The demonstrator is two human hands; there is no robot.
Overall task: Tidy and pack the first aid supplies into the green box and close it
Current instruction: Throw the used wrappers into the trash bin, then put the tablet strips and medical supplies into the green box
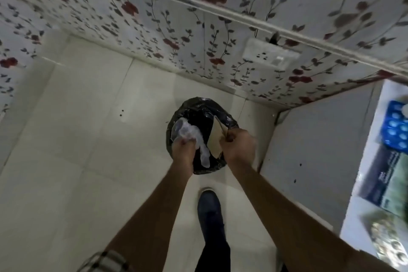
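Both my hands reach down over a small bin lined with a black bag (199,107) standing on the floor. My left hand (184,150) grips crumpled clear plastic wrapping (187,133) above the bin's left side. My right hand (237,143) pinches a flat beige piece of cardboard (215,139) that hangs over the bin's right side. At the right edge, on a white table (362,205), lie a blue blister pack of pills (395,128), a dark green printed packet (388,181) and a silver blister strip (386,238). The green box is out of view.
The bin stands on pale floor tiles (88,128) close to a wall with floral paper (154,17). A white socket plate (269,54) sits on that wall. The table's grey side panel (313,150) rises right of the bin. My dark shoe (209,210) is just behind the bin.
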